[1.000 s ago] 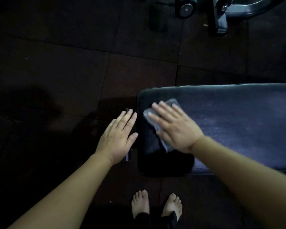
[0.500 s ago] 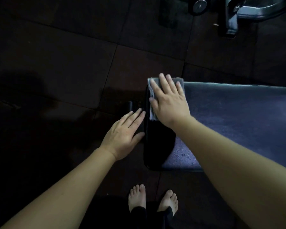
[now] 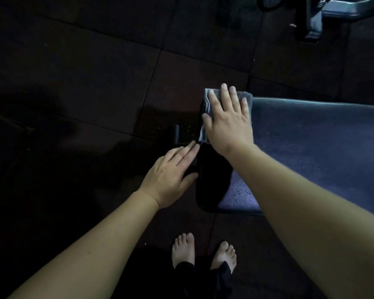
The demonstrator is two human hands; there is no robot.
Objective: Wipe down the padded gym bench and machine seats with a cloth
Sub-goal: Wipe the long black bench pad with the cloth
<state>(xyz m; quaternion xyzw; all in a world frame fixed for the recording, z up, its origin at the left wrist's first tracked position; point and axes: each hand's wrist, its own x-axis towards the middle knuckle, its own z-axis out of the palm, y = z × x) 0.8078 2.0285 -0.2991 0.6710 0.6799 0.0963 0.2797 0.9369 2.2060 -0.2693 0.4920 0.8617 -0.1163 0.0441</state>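
The padded bench [image 3: 322, 147] is dark. The grey cloth [image 3: 248, 104] lies on the far corner of its short end, and a little of it goes over the edge. The right hand [image 3: 227, 124] presses flat on the cloth with fingers straight and spread, gripping nothing. The left hand [image 3: 171, 178] is also flat (fingers together, thumb out) just beside the same end of the bench and holds nothing; if it touches the pad I cannot tell. Two bare feet [image 3: 183, 249] stand on the floor [image 3: 95, 83] near the bench's near corner. A grey machine frame [image 3: 333, 9] is well beyond the bench.
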